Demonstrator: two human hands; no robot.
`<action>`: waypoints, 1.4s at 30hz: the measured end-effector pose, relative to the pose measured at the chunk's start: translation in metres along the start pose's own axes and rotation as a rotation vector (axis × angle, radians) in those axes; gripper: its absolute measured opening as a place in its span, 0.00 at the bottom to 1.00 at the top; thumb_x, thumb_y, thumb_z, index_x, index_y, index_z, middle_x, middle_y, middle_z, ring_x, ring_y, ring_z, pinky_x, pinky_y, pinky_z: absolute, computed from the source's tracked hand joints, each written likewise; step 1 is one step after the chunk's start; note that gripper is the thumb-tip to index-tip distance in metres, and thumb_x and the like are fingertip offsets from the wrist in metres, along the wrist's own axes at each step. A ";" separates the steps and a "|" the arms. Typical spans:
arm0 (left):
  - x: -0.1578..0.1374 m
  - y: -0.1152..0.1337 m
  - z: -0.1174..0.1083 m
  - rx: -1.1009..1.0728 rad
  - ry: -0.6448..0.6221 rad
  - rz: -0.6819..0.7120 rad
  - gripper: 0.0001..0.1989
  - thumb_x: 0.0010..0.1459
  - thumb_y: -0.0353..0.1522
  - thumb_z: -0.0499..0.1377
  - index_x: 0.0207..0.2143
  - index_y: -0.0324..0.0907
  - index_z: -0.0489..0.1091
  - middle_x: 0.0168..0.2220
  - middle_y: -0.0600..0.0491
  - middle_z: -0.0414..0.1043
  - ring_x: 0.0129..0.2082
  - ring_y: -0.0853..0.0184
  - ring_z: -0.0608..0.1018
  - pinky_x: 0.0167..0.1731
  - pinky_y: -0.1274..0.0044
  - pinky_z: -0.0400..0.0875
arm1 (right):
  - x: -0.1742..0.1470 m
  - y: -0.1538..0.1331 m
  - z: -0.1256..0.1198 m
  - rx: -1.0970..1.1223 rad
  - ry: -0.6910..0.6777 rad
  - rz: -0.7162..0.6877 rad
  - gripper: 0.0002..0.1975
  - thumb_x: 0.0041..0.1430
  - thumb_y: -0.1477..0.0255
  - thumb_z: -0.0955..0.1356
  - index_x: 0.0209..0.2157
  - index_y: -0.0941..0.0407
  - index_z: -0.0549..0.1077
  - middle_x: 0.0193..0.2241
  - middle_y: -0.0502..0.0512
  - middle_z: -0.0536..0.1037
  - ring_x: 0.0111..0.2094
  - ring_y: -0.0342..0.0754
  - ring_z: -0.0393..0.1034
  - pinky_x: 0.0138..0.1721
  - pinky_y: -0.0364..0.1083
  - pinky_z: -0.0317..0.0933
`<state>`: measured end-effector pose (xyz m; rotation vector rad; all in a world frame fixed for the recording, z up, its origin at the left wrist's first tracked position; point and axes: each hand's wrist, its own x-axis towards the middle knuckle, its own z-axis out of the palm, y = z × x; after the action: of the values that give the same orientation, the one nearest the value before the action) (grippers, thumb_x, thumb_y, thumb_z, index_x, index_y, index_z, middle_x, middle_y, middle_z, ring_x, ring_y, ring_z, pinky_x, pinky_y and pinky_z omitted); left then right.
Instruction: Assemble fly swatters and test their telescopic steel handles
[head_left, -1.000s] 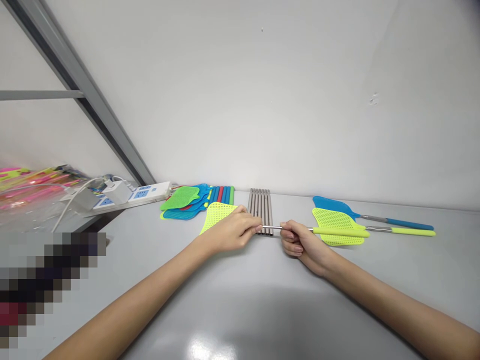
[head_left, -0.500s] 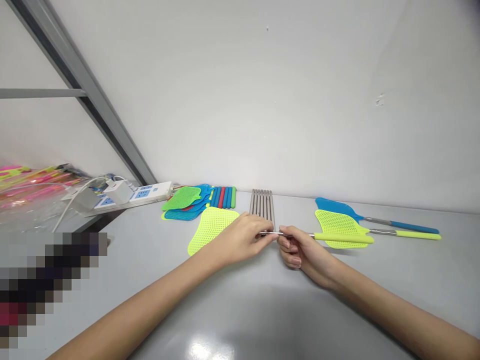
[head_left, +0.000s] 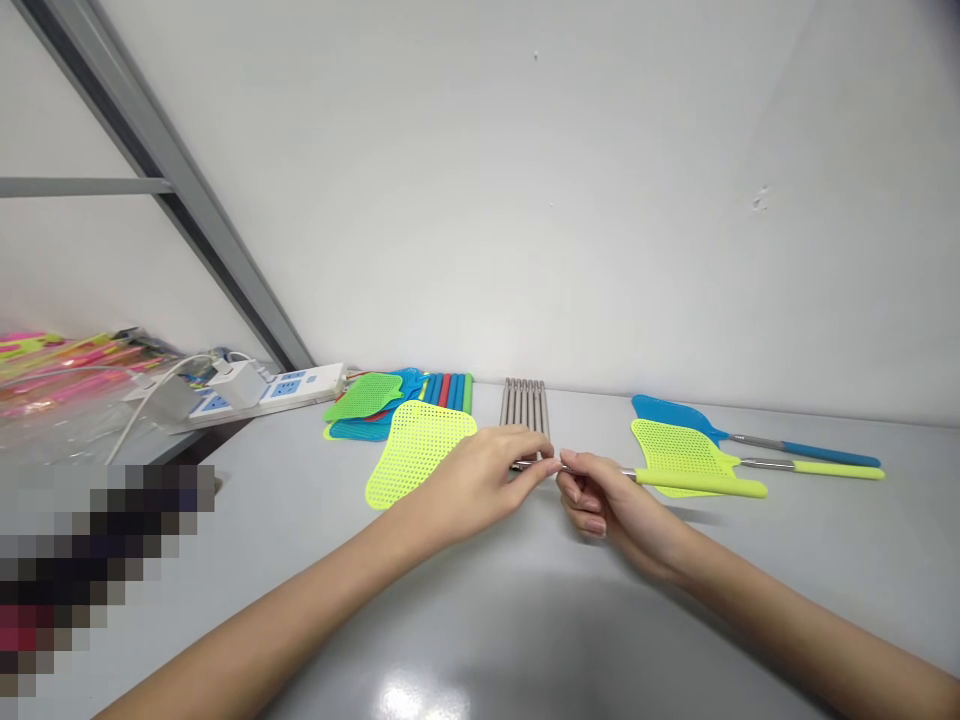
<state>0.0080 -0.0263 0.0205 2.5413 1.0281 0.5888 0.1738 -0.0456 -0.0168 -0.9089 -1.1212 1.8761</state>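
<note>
Between my hands, above the table, is a yellow fly swatter (head_left: 426, 450) with a perforated head, a thin metal shaft and a yellow grip. My left hand (head_left: 495, 475) pinches the shaft near the head and covers the head's neck. Close beside it, my right hand (head_left: 604, 500) grips the metal shaft between thumb and fingers. The yellow grip (head_left: 701, 482) sticks out to the right, passing in front of another yellow swatter (head_left: 679, 452) on the table. A blue swatter (head_left: 675, 418) lies behind that one.
Several metal rods (head_left: 525, 405) lie in a row behind my hands. Left of them are coloured grips (head_left: 454, 393) and stacked swatter heads (head_left: 365, 396). A power strip (head_left: 300, 385) with plugs and cables lies at the left, near plastic-wrapped items (head_left: 75, 370). A wall (head_left: 570, 230) stands behind.
The held swatter's head has shifted slightly left and turned a little. Its yellow grip has moved right and slightly down. Both hands keep hold of the shaft.
</note>
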 end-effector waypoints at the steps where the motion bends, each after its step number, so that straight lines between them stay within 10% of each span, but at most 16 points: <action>1: 0.000 -0.001 -0.001 0.009 0.001 0.009 0.09 0.59 0.34 0.49 0.34 0.42 0.67 0.30 0.55 0.68 0.29 0.71 0.69 0.29 0.80 0.60 | 0.000 -0.001 0.000 -0.012 0.002 -0.001 0.19 0.56 0.63 0.59 0.17 0.58 0.57 0.14 0.42 0.47 0.15 0.36 0.42 0.20 0.41 0.36; 42: 0.007 -0.032 0.013 0.253 -0.120 0.133 0.15 0.59 0.33 0.46 0.21 0.39 0.60 0.22 0.56 0.63 0.21 0.74 0.64 0.20 0.80 0.52 | 0.009 0.001 -0.011 -0.181 0.120 -0.006 0.17 0.53 0.66 0.61 0.16 0.59 0.63 0.13 0.43 0.46 0.17 0.38 0.38 0.18 0.41 0.36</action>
<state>0.0008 -0.0010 -0.0036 2.8438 0.9496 0.3523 0.1792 -0.0340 -0.0230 -1.1028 -1.2323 1.7115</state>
